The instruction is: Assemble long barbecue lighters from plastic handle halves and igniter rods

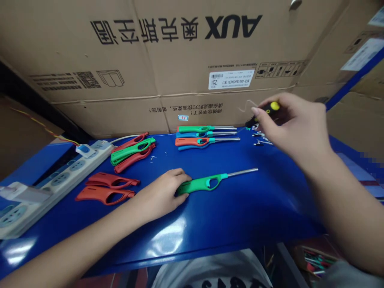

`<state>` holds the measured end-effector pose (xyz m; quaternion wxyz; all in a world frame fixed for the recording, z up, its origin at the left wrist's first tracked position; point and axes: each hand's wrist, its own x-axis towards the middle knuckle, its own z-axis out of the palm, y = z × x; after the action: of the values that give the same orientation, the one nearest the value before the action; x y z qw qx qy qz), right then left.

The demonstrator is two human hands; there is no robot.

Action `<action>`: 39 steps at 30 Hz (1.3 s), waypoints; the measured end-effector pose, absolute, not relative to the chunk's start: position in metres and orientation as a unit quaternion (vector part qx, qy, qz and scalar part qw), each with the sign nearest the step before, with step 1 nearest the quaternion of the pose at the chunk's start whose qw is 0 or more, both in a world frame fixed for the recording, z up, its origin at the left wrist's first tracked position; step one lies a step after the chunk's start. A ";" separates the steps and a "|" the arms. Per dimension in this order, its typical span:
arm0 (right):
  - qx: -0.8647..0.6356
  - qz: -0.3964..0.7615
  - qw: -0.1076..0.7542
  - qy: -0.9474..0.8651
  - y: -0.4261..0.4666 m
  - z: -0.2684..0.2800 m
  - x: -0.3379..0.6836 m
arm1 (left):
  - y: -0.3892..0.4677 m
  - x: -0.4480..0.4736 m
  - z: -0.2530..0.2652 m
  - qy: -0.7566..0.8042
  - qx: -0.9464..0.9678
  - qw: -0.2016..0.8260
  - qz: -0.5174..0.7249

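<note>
My left hand (168, 190) is closed around the handle end of a green gas lighter (198, 184), which lies on the blue table with its metal tube pointing right. In my right hand (294, 120) is a black and yellow screwdriver (265, 112), raised over the right part of the table. Its thin shaft points down and left, close to the tube tips of a stack of finished-looking lighters (193, 141) in red, green and blue. Small metal and white parts (261, 140) lie beneath the right hand, partly covered by it.
Red and green handle shells (132, 152) lie at the left, with more red shells (108, 188) nearer me. Tiny screws (153, 159) are scattered beside them. A white power strip (60, 182) runs along the left edge. Cardboard (168, 60) walls the back. A box of parts (319, 260) stands below right.
</note>
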<state>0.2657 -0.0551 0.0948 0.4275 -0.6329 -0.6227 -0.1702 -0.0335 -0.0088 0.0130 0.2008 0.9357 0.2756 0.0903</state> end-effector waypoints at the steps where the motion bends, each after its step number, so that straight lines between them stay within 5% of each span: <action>1: -0.649 -0.190 0.408 -0.614 -0.048 0.086 0.282 | -0.007 -0.035 0.014 0.275 0.940 0.187 0.078; 10: -0.701 -0.176 0.317 -0.614 -0.022 0.020 0.344 | 0.059 -0.021 0.018 0.212 0.950 0.011 0.228; 22: -0.700 -0.137 0.268 -0.648 -0.017 0.008 0.354 | 0.155 0.001 0.013 0.241 0.949 0.073 0.190; 39: -0.752 -0.060 0.122 -0.645 -0.017 -0.008 0.341 | 0.148 0.009 0.032 0.337 0.919 0.038 0.203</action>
<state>0.3409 -0.0168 -0.0075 0.1220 -0.7524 -0.6446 -0.0600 0.0093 0.1484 0.0324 0.0375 0.9187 0.3366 0.2032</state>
